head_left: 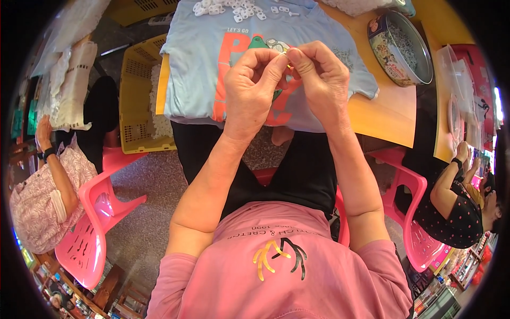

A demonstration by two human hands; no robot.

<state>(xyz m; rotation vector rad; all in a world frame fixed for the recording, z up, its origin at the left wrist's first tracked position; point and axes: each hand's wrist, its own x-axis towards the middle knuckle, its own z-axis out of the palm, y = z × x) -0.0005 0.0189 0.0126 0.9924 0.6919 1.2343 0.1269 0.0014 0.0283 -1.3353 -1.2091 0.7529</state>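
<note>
My left hand (254, 85) and my right hand (321, 77) meet above a light blue T-shirt (191, 69) spread over the table. Thumbs and forefingers of both are pinched together, tip to tip. Something tiny and pale shows between the fingertips, too small and covered to name. Beyond my hands, a heap of small white plastic pieces (241, 9) with holes lies on the shirt. Some small grey metal bits (342, 56) lie on the cloth beside my right hand.
A round tin (393, 74) of small metal parts stands on the yellow table (390, 114) at right. A yellow crate (133, 101) with white pieces is at left. Pink chairs (87, 234) flank me, with a person (50, 196) seated at left and others at right.
</note>
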